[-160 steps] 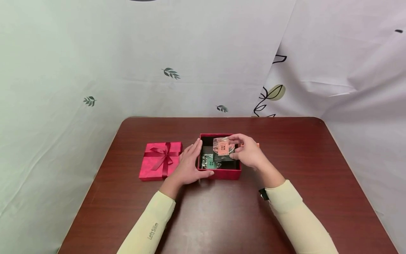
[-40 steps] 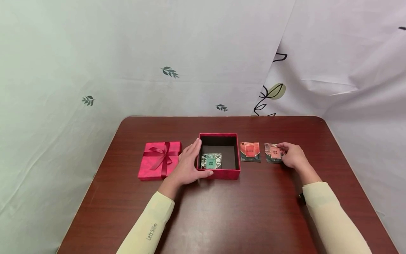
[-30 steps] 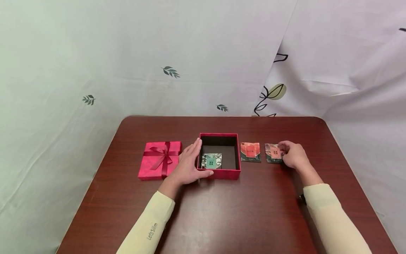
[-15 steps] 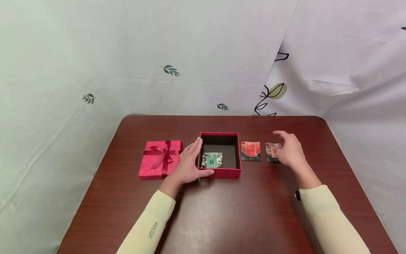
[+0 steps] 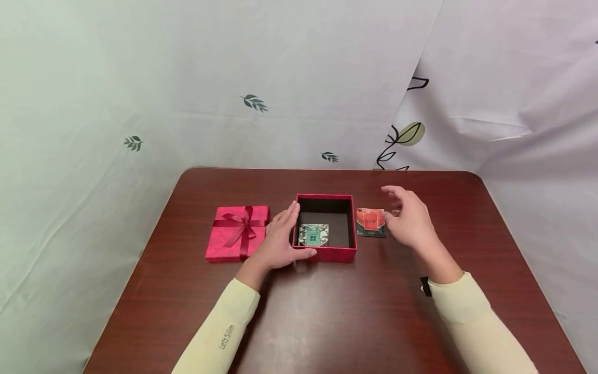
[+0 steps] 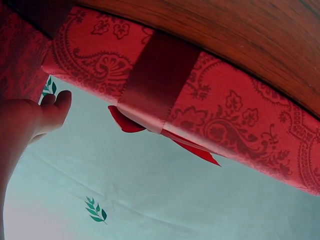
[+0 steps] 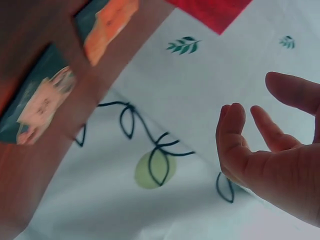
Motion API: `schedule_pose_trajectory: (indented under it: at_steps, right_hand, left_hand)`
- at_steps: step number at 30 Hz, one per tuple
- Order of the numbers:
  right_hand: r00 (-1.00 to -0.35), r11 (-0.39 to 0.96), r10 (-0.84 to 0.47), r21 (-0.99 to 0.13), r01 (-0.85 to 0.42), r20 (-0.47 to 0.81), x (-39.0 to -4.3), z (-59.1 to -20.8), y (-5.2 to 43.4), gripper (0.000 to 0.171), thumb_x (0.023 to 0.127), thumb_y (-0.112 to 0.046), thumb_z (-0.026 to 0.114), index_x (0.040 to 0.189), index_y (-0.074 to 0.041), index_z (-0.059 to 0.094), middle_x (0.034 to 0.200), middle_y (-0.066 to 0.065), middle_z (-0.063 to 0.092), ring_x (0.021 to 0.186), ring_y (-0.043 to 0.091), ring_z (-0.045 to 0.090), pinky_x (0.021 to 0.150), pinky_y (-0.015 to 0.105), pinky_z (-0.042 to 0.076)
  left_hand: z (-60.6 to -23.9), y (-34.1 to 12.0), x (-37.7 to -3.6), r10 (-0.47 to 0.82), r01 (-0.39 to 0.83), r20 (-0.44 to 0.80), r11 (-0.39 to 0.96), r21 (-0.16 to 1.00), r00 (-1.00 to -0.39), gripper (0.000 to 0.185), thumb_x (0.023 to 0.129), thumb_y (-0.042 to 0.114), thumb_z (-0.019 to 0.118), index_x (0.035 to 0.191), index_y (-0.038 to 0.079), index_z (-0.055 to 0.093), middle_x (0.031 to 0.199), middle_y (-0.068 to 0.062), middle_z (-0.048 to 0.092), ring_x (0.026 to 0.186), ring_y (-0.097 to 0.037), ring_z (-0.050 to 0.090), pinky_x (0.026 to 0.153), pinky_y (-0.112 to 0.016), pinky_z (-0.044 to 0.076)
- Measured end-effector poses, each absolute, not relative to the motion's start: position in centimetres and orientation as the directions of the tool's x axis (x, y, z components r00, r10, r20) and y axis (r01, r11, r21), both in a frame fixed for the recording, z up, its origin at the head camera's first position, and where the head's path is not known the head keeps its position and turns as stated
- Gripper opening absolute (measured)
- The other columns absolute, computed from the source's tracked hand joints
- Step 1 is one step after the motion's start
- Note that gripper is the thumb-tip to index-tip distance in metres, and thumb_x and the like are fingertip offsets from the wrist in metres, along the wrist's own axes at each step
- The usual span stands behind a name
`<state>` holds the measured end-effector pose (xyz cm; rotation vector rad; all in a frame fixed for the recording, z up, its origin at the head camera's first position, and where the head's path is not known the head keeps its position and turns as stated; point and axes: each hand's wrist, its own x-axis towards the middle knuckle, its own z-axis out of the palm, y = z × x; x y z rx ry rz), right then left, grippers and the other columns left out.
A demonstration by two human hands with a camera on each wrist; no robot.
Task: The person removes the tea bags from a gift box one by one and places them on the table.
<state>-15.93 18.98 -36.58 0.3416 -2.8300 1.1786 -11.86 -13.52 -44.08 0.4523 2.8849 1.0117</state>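
Observation:
My left hand [image 5: 279, 241] rests against the left side of the red box [image 5: 334, 255], fingers straight along its wall and thumb on the front rim. Inside the box, at front left, lies a green-labelled sachet [image 5: 313, 236]. My right hand [image 5: 411, 221] is raised in the air with loosely bent fingers and nothing in them. Just left of it, an orange-labelled sachet [image 5: 371, 228] lies flat on the table beside the box. A pink-labelled sachet [image 7: 42, 105] shows in the right wrist view; in the head view my right hand mostly hides it.
The red lid [image 5: 224, 244] with a dark ribbon bow sits left of the box, close to my left hand. Everything stands on a brown wooden table [image 5: 327, 311]. A pale curtain [image 5: 289, 62] with leaf prints hangs behind it.
Earlier my right hand took the pink-labelled sachet out of the box and set it on the table at right. It has since let go, risen and moved left. My left hand stays put.

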Motion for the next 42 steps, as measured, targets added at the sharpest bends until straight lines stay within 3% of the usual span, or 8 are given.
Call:
schedule_pose_trajectory:
  at_steps: [17, 30, 42]
  right_hand:
    - [-0.954, 0.603, -0.288, -0.758, -0.250, 0.085, -15.0, -36.1, 14.6, 0.050, 0.088, -0.001, 0.072, 0.134, -0.011, 0.059, 0.126, 0.018, 0.059, 0.094, 0.027, 0.064, 0.073, 0.043, 0.057]
    - [-0.919, 0.601, -0.392, -0.769, -0.216, -0.049, -14.7, -36.9, 12.0, 0.051, 0.087, -0.001, 0.073, 0.135, -0.010, 0.056, 0.129, 0.020, 0.059, 0.105, 0.030, 0.064, 0.087, 0.048, 0.053]
    - [-0.877, 0.676, -0.435, -0.718, -0.167, -0.205, -14.6, -37.5, 9.8, 0.055, 0.086, 0.000, 0.074, 0.137, -0.013, 0.057, 0.131, 0.018, 0.059, 0.108, 0.032, 0.063, 0.085, 0.049, 0.054]
  left_hand:
    - [-44.1, -13.6, -11.8, 0.290, 0.262, 0.057, 0.739, 0.620, -0.955, 0.120, 0.072, 0.060, 0.081, 0.162, 0.017, 0.014, 0.166, 0.006, 0.009, 0.145, -0.028, 0.020, 0.111, -0.060, 0.020]
    - [-44.0, -13.5, -11.7, 0.284, 0.253, 0.050, 0.743, 0.620, -0.958, 0.120, 0.072, 0.059, 0.081, 0.162, 0.018, 0.014, 0.166, 0.006, 0.010, 0.145, -0.028, 0.020, 0.111, -0.060, 0.021]
    - [-44.0, -13.4, -11.7, 0.286, 0.252, 0.047, 0.741, 0.622, -0.957, 0.119, 0.073, 0.058, 0.081, 0.162, 0.016, 0.015, 0.166, 0.007, 0.009, 0.144, -0.028, 0.020, 0.110, -0.060, 0.022]
